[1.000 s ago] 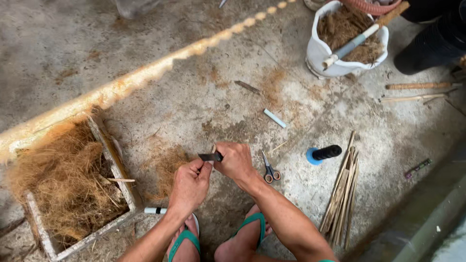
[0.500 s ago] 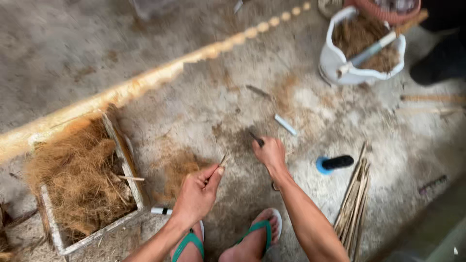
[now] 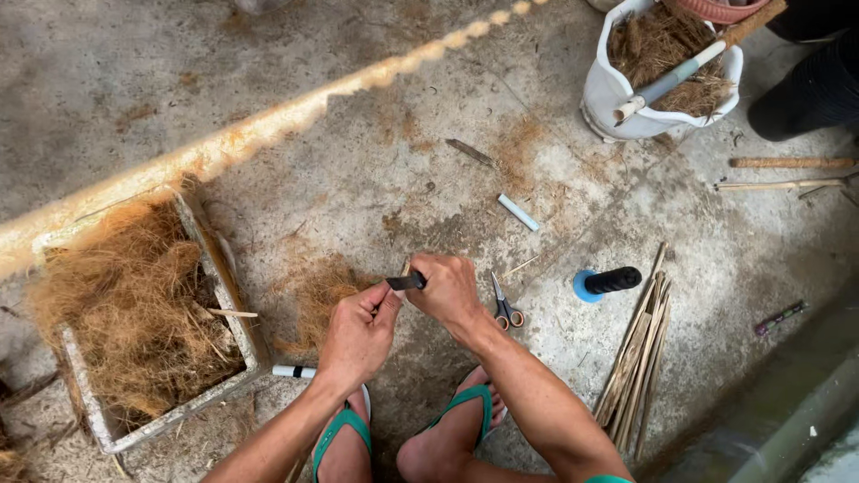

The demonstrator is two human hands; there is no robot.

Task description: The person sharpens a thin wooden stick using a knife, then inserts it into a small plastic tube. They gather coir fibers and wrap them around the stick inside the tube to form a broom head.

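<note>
Knife (image 3: 407,282) first: a small dark blade sits level between my two hands, low in the middle of the head view, above the concrete floor (image 3: 358,116). My right hand (image 3: 450,288) is closed around one end of it, fingers curled tight. My left hand (image 3: 358,335) is closed too, thumb and fingers pinched at the blade's other end; I cannot tell whether it grips a thin stick there or only steadies the blade. Below the hands I see my two feet in green sandals (image 3: 335,434).

Just right of the right hand lie small scissors (image 3: 506,309) with orange handles, flat on the floor. Further right rests a black-handled tool with a blue round end (image 3: 604,283), and beside that a bundle of thin bamboo sticks (image 3: 637,358) laid roughly parallel. A white marker-like tube (image 3: 293,370) lies near my left wrist. A loose patch of brown fibre (image 3: 318,291) spreads on the floor left of the hands.

At far left stands a wooden frame box (image 3: 228,277) packed with coconut fibre (image 3: 125,304). Up at top right a white sack (image 3: 608,94) holds more fibre and a long handle (image 3: 689,63).
</note>
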